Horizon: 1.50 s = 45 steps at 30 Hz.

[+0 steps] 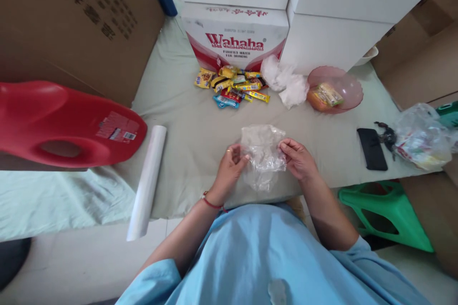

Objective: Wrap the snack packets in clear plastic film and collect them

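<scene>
Between my two hands is a clear, crinkled plastic bag (264,145), held just above the cloth-covered table near its front edge. My left hand (233,164) pinches the bag's left side between thumb and fingers. On the opposite side, my right hand (297,156) grips the edge with its thumb and forefinger. Lower down, the bag's thin film (263,180) hangs loosely toward me. I cannot make out anything inside it. Beyond my hands lies a pile of small wrapped snacks (238,86), with crumpled white plastic bags (284,81) to its right.
A pink bowl (352,90) holds packaged food at the back right. White plastic roll (148,181) and red plastic container (71,124) lie left. A Wahaha box (236,38) stands behind. At right are a black phone (372,148), a filled bag (422,138) and a green stool (390,209).
</scene>
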Available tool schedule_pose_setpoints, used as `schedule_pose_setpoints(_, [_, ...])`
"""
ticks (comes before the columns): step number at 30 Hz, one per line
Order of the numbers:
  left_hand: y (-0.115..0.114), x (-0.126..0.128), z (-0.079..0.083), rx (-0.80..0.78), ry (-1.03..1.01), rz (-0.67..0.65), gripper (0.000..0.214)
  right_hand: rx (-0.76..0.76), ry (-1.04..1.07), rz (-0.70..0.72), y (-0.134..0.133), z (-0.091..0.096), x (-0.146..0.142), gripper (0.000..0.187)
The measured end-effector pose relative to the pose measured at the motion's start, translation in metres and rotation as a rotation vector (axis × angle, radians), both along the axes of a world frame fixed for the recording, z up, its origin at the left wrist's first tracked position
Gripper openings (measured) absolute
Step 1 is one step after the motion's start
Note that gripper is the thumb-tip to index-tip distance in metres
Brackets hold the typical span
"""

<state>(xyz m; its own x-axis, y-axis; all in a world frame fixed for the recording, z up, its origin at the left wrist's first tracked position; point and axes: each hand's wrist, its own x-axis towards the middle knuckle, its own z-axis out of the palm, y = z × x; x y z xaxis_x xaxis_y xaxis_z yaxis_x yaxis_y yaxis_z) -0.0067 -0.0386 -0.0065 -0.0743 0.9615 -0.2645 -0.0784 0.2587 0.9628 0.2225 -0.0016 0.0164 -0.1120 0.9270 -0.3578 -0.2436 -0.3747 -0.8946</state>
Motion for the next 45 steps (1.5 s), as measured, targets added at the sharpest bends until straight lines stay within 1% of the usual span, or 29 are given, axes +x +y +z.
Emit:
schedule_pose_setpoints(2, [-0.004, 0.0, 0.001, 0.149, 0.308, 0.261, 0.053, 0.043, -0.024, -0.014, -0.001, 0.003, -0.003, 0.044])
schedule_pose_setpoints(3, [-0.006, 0.001, 0.005, 0.214, 0.419, 0.347, 0.048, 0.068, -0.041, -0.02, -0.002, 0.004, -0.005, 0.043])
schedule_pose_setpoints(4, [-0.008, 0.002, 0.009, 0.263, 0.468, 0.364, 0.039, 0.095, -0.063, -0.022, -0.004, 0.006, -0.007, 0.042])
schedule_pose_setpoints(5, [-0.01, 0.005, 0.014, 0.288, 0.45, 0.31, 0.03, 0.122, -0.091, -0.018, -0.008, 0.007, -0.011, 0.04])
schedule_pose_setpoints(6, [-0.012, 0.01, 0.02, 0.285, 0.373, 0.208, 0.026, 0.149, -0.123, -0.008, -0.011, 0.009, -0.015, 0.038])
schedule_pose_setpoints(8, [-0.013, 0.02, 0.029, 0.223, 0.149, -0.019, 0.031, 0.206, -0.196, 0.041, -0.02, 0.012, -0.025, 0.034])
schedule_pose_setpoints(9, [-0.013, 0.026, 0.032, 0.186, 0.051, -0.091, 0.034, 0.241, -0.235, 0.07, -0.024, 0.015, -0.029, 0.032])
schedule_pose_setpoints(10, [-0.011, 0.03, 0.034, 0.158, -0.024, -0.119, 0.036, 0.282, -0.275, 0.097, -0.027, 0.017, -0.032, 0.031])
schedule_pose_setpoints(12, [-0.008, 0.035, 0.032, 0.122, -0.111, -0.087, 0.036, 0.36, -0.35, 0.117, -0.032, 0.022, -0.035, 0.028])
schedule_pose_setpoints(14, [-0.004, 0.031, 0.027, 0.072, -0.182, 0.0, 0.034, 0.4, -0.402, 0.075, -0.034, 0.026, -0.032, 0.025])
schedule_pose_setpoints(17, [0.0, 0.014, 0.02, -0.031, -0.324, 0.14, 0.035, 0.404, -0.432, -0.012, -0.031, 0.026, -0.018, 0.022])
schedule_pose_setpoints(19, [0.003, -0.001, 0.019, -0.069, -0.408, 0.189, 0.038, 0.423, -0.433, -0.046, -0.026, 0.022, -0.008, 0.023])
schedule_pose_setpoints(23, [0.007, -0.031, 0.021, -0.085, -0.476, 0.185, 0.042, 0.476, -0.393, -0.074, -0.015, 0.017, 0.012, 0.026])
schedule_pose_setpoints(26, [0.012, -0.053, 0.019, -0.076, -0.457, 0.132, 0.043, 0.488, -0.392, -0.063, -0.008, 0.021, 0.026, 0.027])
schedule_pose_setpoints(28, [0.018, -0.067, 0.012, -0.05, -0.394, 0.097, 0.042, 0.432, -0.364, -0.031, -0.003, 0.023, 0.035, 0.029])
schedule_pose_setpoints(29, [0.021, -0.074, 0.006, -0.033, -0.325, 0.089, 0.039, 0.381, -0.339, -0.003, 0.0, 0.022, 0.039, 0.031])
schedule_pose_setpoints(31, [0.028, -0.084, -0.007, -0.004, -0.088, 0.105, 0.031, 0.27, -0.302, 0.058, 0.009, 0.015, 0.043, 0.035])
schedule_pose_setpoints(33, [0.032, -0.09, -0.016, 0.054, 0.237, 0.184, 0.02, 0.207, -0.326, 0.091, 0.02, 0.001, 0.043, 0.04])
schedule_pose_setpoints(34, [0.033, -0.091, -0.017, 0.112, 0.398, 0.24, 0.017, 0.196, -0.356, 0.093, 0.025, -0.008, 0.042, 0.042])
schedule_pose_setpoints(35, [0.033, -0.09, -0.016, 0.193, 0.54, 0.293, 0.018, 0.193, -0.388, 0.091, 0.029, -0.016, 0.041, 0.044])
schedule_pose_setpoints(36, [0.032, -0.087, -0.012, 0.291, 0.655, 0.327, 0.022, 0.196, -0.415, 0.088, 0.033, -0.024, 0.039, 0.044])
schedule_pose_setpoints(37, [0.032, -0.083, -0.006, 0.395, 0.739, 0.326, 0.026, 0.198, -0.433, 0.09, 0.035, -0.03, 0.038, 0.043])
schedule_pose_setpoints(38, [0.032, -0.078, 0.001, 0.49, 0.793, 0.283, 0.029, 0.203, -0.443, 0.091, 0.037, -0.035, 0.037, 0.041])
schedule_pose_setpoints(39, [0.033, -0.071, 0.009, 0.567, 0.818, 0.199, 0.03, 0.209, -0.447, 0.095, 0.037, -0.039, 0.035, 0.039])
schedule_pose_setpoints(41, [0.041, -0.057, 0.021, 0.644, 0.81, -0.024, 0.037, 0.224, -0.451, 0.101, 0.037, -0.042, 0.034, 0.037])
schedule_pose_setpoints(43, [0.054, -0.045, 0.024, 0.634, 0.821, -0.219, 0.048, 0.228, -0.454, 0.1, 0.038, -0.041, 0.034, 0.038])
schedule_pose_setpoints(45, [0.066, -0.038, 0.018, 0.583, 0.851, -0.388, 0.051, 0.221, -0.458, 0.091, 0.039, -0.04, 0.035, 0.039])
